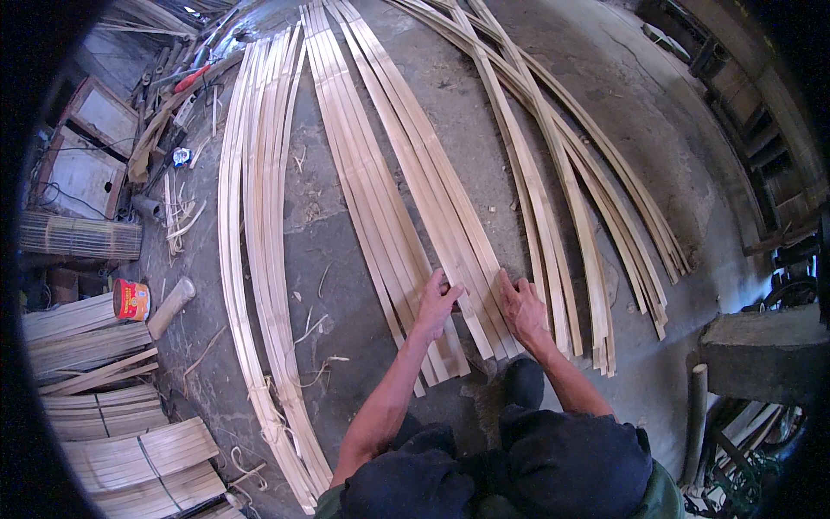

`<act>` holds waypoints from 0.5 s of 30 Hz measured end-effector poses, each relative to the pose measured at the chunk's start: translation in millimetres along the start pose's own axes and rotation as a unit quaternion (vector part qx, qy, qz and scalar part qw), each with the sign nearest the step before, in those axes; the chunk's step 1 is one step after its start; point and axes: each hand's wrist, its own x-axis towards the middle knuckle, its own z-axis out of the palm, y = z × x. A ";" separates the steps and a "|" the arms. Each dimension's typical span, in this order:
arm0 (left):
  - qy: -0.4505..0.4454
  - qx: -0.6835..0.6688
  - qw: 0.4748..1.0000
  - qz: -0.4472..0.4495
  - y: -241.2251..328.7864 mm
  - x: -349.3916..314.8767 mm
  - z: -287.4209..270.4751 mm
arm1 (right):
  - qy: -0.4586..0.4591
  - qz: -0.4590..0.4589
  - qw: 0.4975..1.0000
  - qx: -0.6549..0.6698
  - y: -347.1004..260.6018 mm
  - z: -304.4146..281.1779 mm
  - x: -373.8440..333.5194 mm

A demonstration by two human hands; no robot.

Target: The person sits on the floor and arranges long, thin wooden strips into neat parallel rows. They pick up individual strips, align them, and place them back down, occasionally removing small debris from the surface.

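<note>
Long, thin, pale strips, bamboo or wood, lie side by side on the floor in front of me. My left hand (438, 304) has its fingers curled at the left edge of the middle-right group of strips (441, 195). At that group's right edge, my right hand (523, 310) presses with bent fingers, so the strips are held between my two hands near their close ends. Just left of them lies another flat group of strips (367, 177), partly under my left hand. The undersides of my fingers are hidden.
Tied strips (268, 173) run along the left. Loose strips (596, 182) cross at the right. Stacked bundles (143, 454), a red tub (131, 299) and a short log (172, 309) stand at far left. A concrete block (761, 350) is at right.
</note>
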 end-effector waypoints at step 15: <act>-0.056 0.150 0.968 0.193 45.0 -6.0 53.6 | 0.088 0.026 0.915 0.393 -45.7 -22.6 -27.8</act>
